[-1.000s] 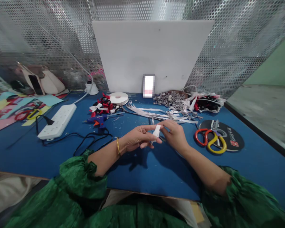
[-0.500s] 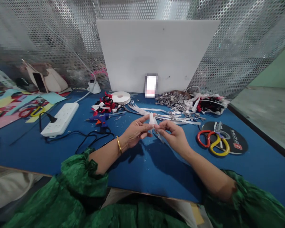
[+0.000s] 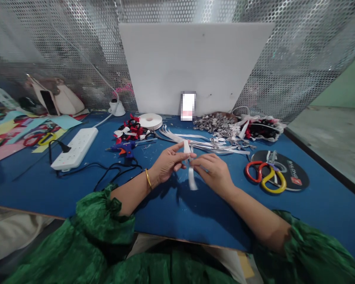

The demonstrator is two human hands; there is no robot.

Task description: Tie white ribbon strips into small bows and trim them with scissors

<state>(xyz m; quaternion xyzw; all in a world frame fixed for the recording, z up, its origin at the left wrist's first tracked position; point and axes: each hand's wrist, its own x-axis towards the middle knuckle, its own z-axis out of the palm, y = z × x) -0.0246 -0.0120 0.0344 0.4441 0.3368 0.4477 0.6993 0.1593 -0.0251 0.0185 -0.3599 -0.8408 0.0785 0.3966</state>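
A white ribbon (image 3: pixel 192 179) loops over the fingers of my left hand (image 3: pixel 169 161), and one end hangs down below them. The left thumb presses on the ribbon, so that hand is closed on it. My right hand (image 3: pixel 212 170) is beside it with thumb and fingers pinched at the ribbon; its fingertips partly hide what they grip. Behind my hands lie cut white ribbon strips (image 3: pixel 201 145) in a loose bundle.
A blue glue gun (image 3: pixel 122 148) and red-and-white bows (image 3: pixel 129 130) lie left, near a ribbon roll (image 3: pixel 150 120) and power strip (image 3: pixel 77 148). Scissors (image 3: pixel 273 182) rest on a black disc (image 3: pixel 299 173) at right. Behind stand metal clips (image 3: pixel 217 124), a phone (image 3: pixel 188 106) and a white board (image 3: pixel 195 63).
The ribbon's free end has swung down and now hangs below my fingers. My right hand has turned and shifted slightly left; my left hand has moved slightly left.
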